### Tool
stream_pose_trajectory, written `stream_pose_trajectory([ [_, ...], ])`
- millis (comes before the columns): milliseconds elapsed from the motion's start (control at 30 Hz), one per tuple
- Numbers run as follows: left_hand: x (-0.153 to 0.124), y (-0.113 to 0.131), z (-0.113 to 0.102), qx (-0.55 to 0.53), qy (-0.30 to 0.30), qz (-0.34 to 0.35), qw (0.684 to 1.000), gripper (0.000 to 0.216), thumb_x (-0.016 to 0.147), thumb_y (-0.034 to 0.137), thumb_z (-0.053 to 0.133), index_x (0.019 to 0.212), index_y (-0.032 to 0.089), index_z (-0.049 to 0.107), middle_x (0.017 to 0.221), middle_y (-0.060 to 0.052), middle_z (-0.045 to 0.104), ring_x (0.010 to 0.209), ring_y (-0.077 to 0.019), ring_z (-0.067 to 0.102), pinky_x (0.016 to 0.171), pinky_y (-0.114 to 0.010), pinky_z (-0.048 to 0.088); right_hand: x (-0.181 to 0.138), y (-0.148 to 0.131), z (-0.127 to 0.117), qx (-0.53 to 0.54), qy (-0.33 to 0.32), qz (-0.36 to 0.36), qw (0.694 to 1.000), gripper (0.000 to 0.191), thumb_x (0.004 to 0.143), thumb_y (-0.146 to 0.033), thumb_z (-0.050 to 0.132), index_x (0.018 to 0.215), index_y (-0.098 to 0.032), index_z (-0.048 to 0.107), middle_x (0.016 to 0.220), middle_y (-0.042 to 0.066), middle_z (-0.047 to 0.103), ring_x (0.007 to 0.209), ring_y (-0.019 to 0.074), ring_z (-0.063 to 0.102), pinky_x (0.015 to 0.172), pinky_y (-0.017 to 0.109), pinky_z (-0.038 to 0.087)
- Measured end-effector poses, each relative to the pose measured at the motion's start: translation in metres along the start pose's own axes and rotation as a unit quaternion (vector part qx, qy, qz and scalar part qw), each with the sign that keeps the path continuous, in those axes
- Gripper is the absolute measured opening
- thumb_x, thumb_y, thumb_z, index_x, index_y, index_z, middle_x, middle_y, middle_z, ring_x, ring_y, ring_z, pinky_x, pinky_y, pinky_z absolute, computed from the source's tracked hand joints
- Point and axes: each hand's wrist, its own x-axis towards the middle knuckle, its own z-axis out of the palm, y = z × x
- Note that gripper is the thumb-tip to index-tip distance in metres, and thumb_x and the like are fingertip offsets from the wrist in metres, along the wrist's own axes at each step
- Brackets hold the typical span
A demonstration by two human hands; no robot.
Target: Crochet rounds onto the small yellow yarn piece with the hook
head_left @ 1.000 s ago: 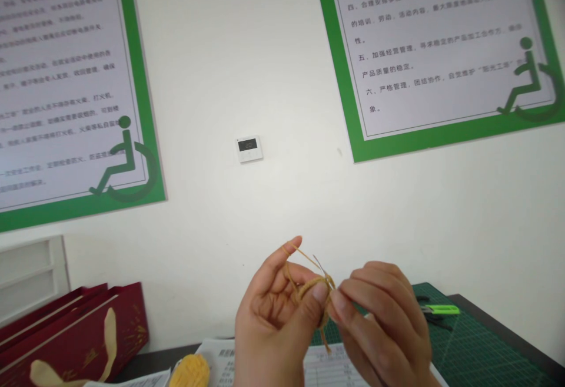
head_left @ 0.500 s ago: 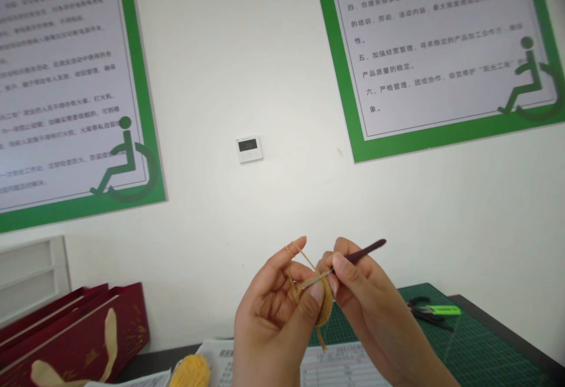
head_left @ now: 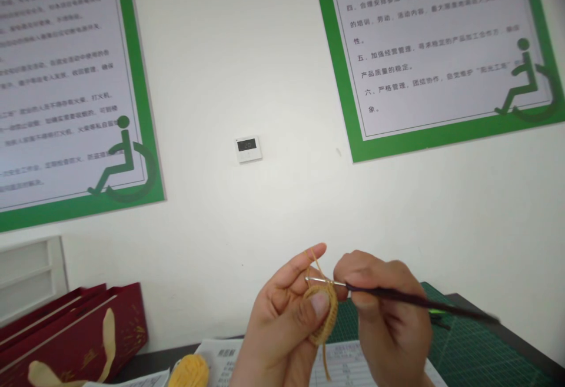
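My left hand (head_left: 286,310) pinches a small tan crocheted piece (head_left: 325,323) between thumb and fingers, the thumb pressed on its upper part. Yarn (head_left: 318,264) loops around the raised left index finger and runs down to the hook. In my right hand (head_left: 391,310) is a crochet hook (head_left: 410,297) with a dark handle, gripped between thumb and fingers. Its metal shaft lies across the top edge of the piece, its tip pointing left behind the yarn. A loose yarn tail hangs below the piece.
A yellow yarn ball (head_left: 189,371) and printed papers (head_left: 339,360) lie on the table below. The green cutting mat (head_left: 472,346) is at right, with a partly hidden tool on it. Dark red gift bags (head_left: 110,328) stand at left. Behind is a wall with a thermostat (head_left: 248,149).
My right hand has rolled over, swinging the hook's handle from up-right to down-right. The hook tip now shows above the piece. My left hand has shifted slightly right.
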Motion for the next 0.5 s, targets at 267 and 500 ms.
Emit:
stream_pose_trajectory([
  [267, 0.005, -0.004, -0.005, 0.045, -0.011, 0.076, 0.996, 0.03, 0.066, 0.018, 0.092, 0.095, 0.019, 0.086, 0.072, -0.005, 0.07, 0.066, -0.0151, 0.064, 0.066, -0.025, 0.052, 0.014, -0.014, 0.008, 0.298, 0.04, 0.361, 0.883, 0.03, 0.103, -0.038, 0.052, 0.078, -0.021, 0.057, 0.062, -0.004, 0.053, 0.054, 0.0096, 0.049, 0.051, 0.022, 0.04],
  [500, 0.005, -0.016, 0.005, 0.128, 0.095, 0.225, 0.961, 0.037, 0.071, 0.009, 0.088, 0.104, 0.024, 0.083, 0.078, -0.002, 0.074, 0.071, -0.0134, 0.069, 0.066, -0.021, 0.057, 0.009, -0.003, 0.011, 0.159, 0.037, 0.36, 0.919, 0.024, 0.092, -0.042, 0.072, 0.084, -0.023, 0.062, 0.074, -0.003, 0.059, 0.067, 0.0106, 0.053, 0.065, 0.023, 0.047],
])
